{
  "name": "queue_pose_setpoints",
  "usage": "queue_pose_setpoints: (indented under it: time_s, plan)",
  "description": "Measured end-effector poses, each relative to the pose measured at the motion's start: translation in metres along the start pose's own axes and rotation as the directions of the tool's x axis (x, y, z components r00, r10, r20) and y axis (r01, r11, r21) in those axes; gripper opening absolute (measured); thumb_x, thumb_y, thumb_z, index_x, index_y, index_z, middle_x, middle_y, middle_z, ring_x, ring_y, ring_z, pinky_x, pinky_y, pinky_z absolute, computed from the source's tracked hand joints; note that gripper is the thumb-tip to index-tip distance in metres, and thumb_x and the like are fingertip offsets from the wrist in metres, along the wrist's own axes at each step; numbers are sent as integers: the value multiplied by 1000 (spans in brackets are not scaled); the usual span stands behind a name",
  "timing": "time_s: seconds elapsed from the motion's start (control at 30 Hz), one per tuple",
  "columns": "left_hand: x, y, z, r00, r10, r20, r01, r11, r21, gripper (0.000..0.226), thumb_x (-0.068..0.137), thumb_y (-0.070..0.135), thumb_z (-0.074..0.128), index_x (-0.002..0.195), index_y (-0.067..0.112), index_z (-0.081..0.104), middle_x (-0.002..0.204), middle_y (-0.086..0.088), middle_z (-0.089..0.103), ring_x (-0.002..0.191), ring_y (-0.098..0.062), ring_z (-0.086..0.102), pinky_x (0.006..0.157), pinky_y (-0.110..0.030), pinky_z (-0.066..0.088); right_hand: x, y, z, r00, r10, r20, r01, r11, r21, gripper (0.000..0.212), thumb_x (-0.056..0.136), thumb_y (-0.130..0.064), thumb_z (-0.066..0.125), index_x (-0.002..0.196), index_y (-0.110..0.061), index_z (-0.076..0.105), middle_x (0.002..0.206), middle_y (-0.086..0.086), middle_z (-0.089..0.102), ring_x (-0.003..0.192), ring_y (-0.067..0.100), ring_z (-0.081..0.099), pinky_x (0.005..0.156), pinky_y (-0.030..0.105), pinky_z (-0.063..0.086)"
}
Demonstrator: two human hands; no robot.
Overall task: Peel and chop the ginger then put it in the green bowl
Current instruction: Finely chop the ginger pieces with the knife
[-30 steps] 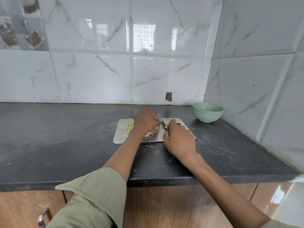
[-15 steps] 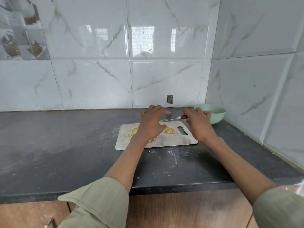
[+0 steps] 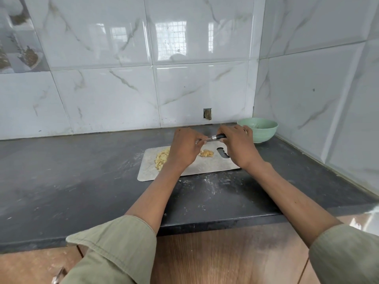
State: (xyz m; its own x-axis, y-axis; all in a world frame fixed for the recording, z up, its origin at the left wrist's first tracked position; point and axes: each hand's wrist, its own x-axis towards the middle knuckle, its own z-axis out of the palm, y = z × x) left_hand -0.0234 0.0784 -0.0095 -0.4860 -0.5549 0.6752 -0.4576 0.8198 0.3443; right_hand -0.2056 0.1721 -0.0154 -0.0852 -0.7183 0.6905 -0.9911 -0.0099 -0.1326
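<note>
The cutting board lies on the counter, well short of the back wall. On the board, one heap of chopped ginger sits toward its left end, a smaller heap nearer its right end. The bowl stands behind the board's right end, in the wall corner. Both hands hover above the board, the knife between them.

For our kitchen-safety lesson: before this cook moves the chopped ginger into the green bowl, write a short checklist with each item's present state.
1. Knife held by its handle in the right hand: ok.
2. Left hand fingers at the blade: not ok.
3. Chopped ginger lying on the cutting board: ok.
4. Green bowl upright beside the board: ok.
5. Bowl clean inside: cannot tell.
</note>
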Motion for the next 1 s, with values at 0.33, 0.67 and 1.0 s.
queue_pose_setpoints:
  time_s: [0.33,0.67,1.0]
  plan:
    - [-1,-19,-7,979,-204,-11,203,967,153,23,95,32,72,77,21,80,84,8,78,93,-14,70,106,-48,40,-10,22,-5,971,232,-49,-236,967,-93,29,81,-2,54,104,-20,57,100,2,60,100,32,52,108,50,31]
    - [-1,-20,-13,972,-217,-90,217,976,-6,54,99,56,54,60,23,71,56,15,65,66,-4,63,95,-48,51,-15,8,-12,925,377,-41,-379,924,-47,13,97,-20,58,108,-14,64,109,8,61,104,32,49,77,40,37]
    - [-29,-46,-53,770,-606,-202,544,788,-290,45,106,58,33,82,28,56,80,13,57,75,-6,51,81,-34,42,-46,-40,-25,921,389,-6,-388,920,-58,15,96,-28,60,93,-13,59,93,3,58,88,26,54,67,33,37]
